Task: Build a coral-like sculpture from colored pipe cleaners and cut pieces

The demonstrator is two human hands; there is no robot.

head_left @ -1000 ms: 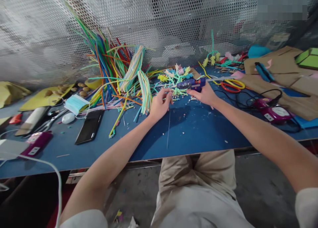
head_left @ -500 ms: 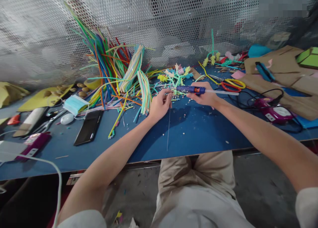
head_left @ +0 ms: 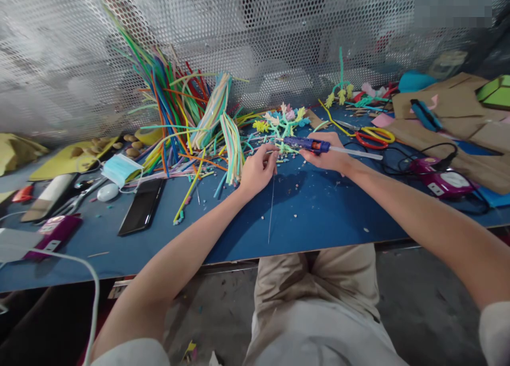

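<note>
My left hand [head_left: 257,169] pinches the top of a thin metal wire [head_left: 271,209] that hangs down over the blue table [head_left: 311,217]. My right hand [head_left: 329,153] grips a blue hot glue gun [head_left: 305,143], held sideways with its nozzle pointing left at the pinched wire end. A clear glue stick [head_left: 356,153] juts out of the gun's back to the right. Just behind both hands lies a small pile of pastel paper flowers [head_left: 281,121].
A large bundle of coloured strips [head_left: 187,116] leans on the perforated metal wall [head_left: 239,31]. A black phone [head_left: 142,205], face mask [head_left: 119,168] and scissors [head_left: 77,198] lie at left. Red and yellow scissors [head_left: 372,137], a purple device [head_left: 440,177] with cables, and cardboard [head_left: 450,116] lie at right.
My right hand has lifted the glue gun, turned it level and brought its nozzle to the wire end in my left hand. The left hand has stayed nearly still.
</note>
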